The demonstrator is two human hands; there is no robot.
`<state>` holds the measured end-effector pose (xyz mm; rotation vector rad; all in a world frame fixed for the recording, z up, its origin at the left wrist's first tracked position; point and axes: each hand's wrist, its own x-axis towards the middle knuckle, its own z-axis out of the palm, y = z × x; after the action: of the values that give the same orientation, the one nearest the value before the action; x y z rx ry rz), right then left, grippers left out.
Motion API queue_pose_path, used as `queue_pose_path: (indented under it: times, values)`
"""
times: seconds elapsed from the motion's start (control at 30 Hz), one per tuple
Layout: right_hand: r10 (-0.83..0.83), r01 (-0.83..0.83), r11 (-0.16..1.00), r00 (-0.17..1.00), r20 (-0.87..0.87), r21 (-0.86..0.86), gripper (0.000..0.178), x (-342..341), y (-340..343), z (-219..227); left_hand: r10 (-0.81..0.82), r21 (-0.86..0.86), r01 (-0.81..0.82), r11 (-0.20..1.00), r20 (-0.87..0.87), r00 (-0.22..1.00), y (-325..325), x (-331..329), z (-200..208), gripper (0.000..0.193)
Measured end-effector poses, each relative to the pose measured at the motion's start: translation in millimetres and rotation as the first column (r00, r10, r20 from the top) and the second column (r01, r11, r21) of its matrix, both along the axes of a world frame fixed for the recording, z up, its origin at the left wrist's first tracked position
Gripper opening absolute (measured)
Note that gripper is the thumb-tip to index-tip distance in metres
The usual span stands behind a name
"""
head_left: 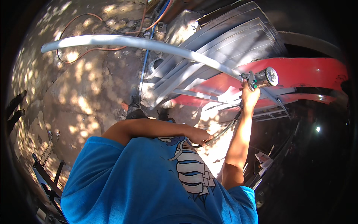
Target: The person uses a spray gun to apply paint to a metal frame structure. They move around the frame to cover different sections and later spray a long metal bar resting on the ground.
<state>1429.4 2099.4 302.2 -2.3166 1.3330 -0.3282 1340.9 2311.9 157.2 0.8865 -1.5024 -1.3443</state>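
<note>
From the head, one fisheye view looks down past the blue shirt [134, 175] to the ground [71, 100].

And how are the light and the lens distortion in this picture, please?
In the head view, dappled sunlight spots the ground at left; the head view's lower right is nearly black, with a small bright spot; in the head view, the long pale bar looks curved, perhaps from the fisheye lens; in the head view, the spray gun in the right hand looks fairly sharp.
</note>
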Motion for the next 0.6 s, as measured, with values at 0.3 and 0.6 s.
queue_pose_path:
  times: [0.3, 0.6]
  values:
    - [0.159, -0.197, 0.943, 0.975, 0.157, 0.267, 0.036, 23, 55, -14, -0.075, -0.036, 0.077, 0.996, 0.042, 0.996, 14, 2, 2, 0.034]
    - [0.323, -0.4, 0.779, 0.916, 0.237, 0.484, 0.027, 66, 154, 2, 0.018, -0.112, -0.013, 0.994, 0.041, 0.999, 54, 22, 5, 0.039]
